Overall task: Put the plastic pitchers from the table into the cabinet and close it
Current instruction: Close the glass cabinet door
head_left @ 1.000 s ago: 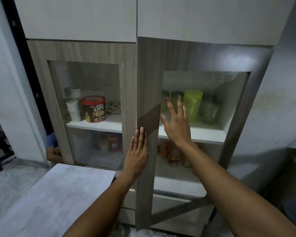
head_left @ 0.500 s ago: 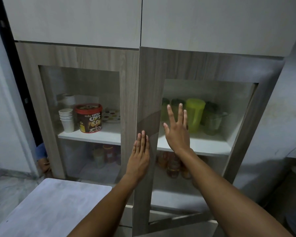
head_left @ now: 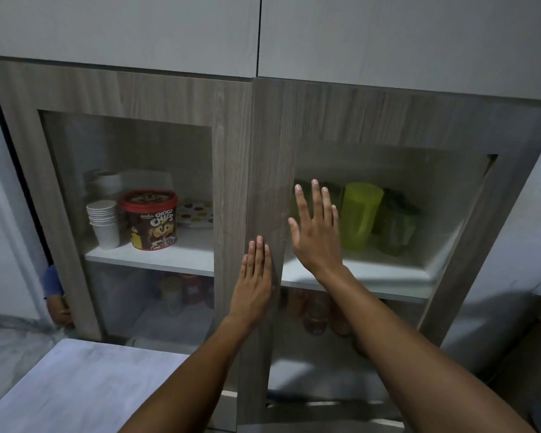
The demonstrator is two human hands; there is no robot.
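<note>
both hands [head_left: 316, 232] flat on door [head_left: 270, 182]

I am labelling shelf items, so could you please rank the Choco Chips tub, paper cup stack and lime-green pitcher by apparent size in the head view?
1. lime-green pitcher
2. Choco Chips tub
3. paper cup stack

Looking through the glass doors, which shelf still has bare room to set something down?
Left upper shelf: bare strip in front of the Choco Chips tub, toward the door frame. Right shelf: bare front edge before the green pitchers. The lower shelves look crowded with jars, blurred.
</note>
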